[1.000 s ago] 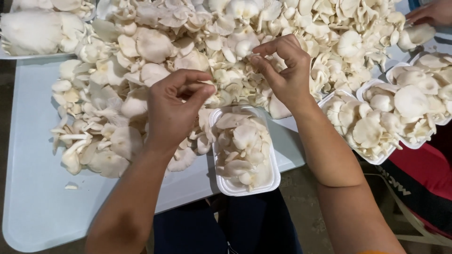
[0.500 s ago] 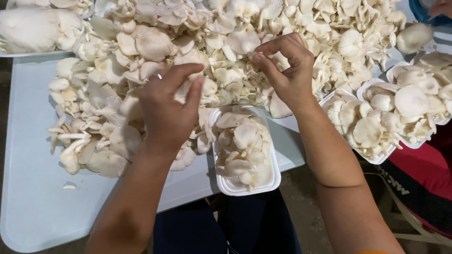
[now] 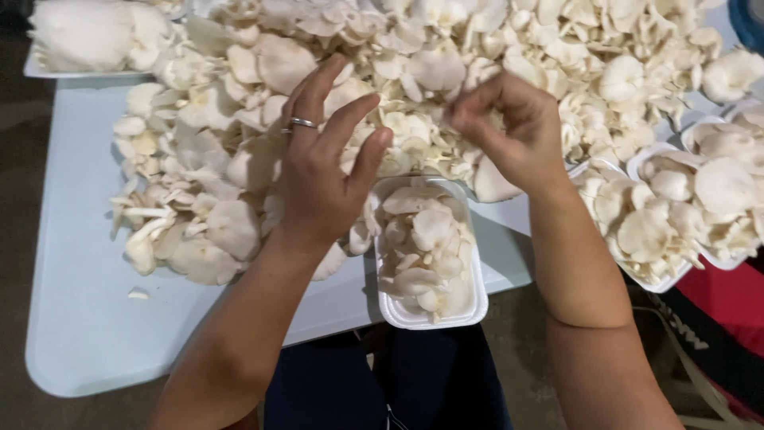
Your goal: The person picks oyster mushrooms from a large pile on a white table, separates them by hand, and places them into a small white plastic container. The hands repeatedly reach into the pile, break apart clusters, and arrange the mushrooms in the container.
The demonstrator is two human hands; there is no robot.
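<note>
A big heap of pale oyster mushrooms (image 3: 446,64) covers a light blue table (image 3: 87,318). My left hand (image 3: 322,171), with a ring on one finger, hovers over the heap with fingers spread and nothing in it. My right hand (image 3: 517,135) is closed, pinching at mushrooms at the heap's near edge; what it holds is hidden by the fingers. Between my hands, a white foam tray (image 3: 434,314) partly filled with mushrooms rests at the table's front edge.
Further white foam trays (image 3: 660,279) full of mushrooms sit at the right. Another tray (image 3: 79,73) with a large mushroom clump is at the back left. A person's red and black clothing (image 3: 724,318) shows at the right edge. Dark trousers lie below the table edge.
My left hand let its fingers open and spread above the heap. My right hand stays closed at the pile, shifted slightly.
</note>
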